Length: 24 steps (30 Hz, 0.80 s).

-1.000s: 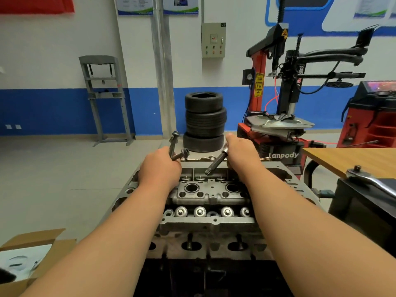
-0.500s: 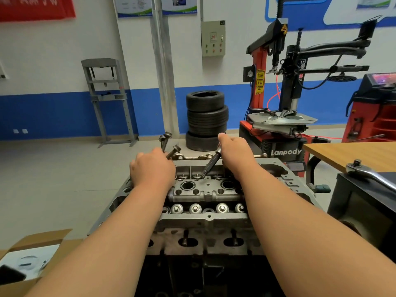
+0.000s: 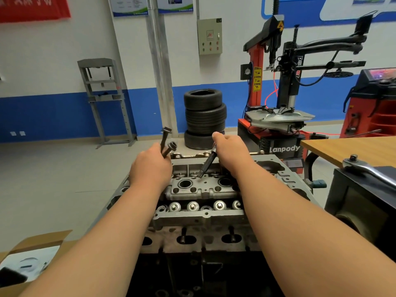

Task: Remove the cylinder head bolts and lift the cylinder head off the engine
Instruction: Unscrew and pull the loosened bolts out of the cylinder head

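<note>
Centrally: grey cylinder head (image 3: 199, 189), valve gear exposed, seated on dark engine block (image 3: 192, 266). Left hand (image 3: 150, 168) grips two black bolts (image 3: 166, 139); right hand (image 3: 232, 153) grips a dark shaft (image 3: 206, 165), tip angled down. Tyre stack (image 3: 203, 118) behind.

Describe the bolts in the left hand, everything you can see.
Two bolts, dark metal, probably blackened steel, long shanks with flanged heads. The left hand grips them by the lower shanks, heads up; the ends are hidden in the fist. One stands nearly upright and higher, the other leans right with its head lower. They are held above the far left of the cylinder head, apparently clear of it.
</note>
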{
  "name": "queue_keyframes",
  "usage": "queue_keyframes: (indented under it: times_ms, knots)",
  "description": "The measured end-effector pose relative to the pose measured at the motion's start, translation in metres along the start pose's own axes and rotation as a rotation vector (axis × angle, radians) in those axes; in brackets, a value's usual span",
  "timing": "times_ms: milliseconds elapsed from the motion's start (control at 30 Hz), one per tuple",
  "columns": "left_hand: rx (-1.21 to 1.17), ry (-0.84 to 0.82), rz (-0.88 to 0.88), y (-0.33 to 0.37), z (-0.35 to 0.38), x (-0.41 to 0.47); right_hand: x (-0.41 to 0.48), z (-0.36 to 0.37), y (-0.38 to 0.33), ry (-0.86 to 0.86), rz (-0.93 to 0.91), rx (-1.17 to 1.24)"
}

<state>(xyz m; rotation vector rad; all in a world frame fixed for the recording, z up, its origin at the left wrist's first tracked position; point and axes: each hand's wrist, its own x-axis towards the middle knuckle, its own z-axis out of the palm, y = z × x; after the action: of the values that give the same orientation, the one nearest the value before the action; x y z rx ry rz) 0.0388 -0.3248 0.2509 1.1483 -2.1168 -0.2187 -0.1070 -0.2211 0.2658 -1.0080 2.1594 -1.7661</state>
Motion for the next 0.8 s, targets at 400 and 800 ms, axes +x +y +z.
queue_keyframes:
  times_ms: [400, 800]
  knots:
    - [-0.099, 0.044, -0.065, -0.007, -0.005, 0.0, -0.002, 0.0, -0.001, -0.031, -0.01, -0.027]
    - [0.064, -0.189, 0.035, -0.003, 0.004, 0.005, -0.002, 0.0, -0.002, -0.036, -0.015, -0.042]
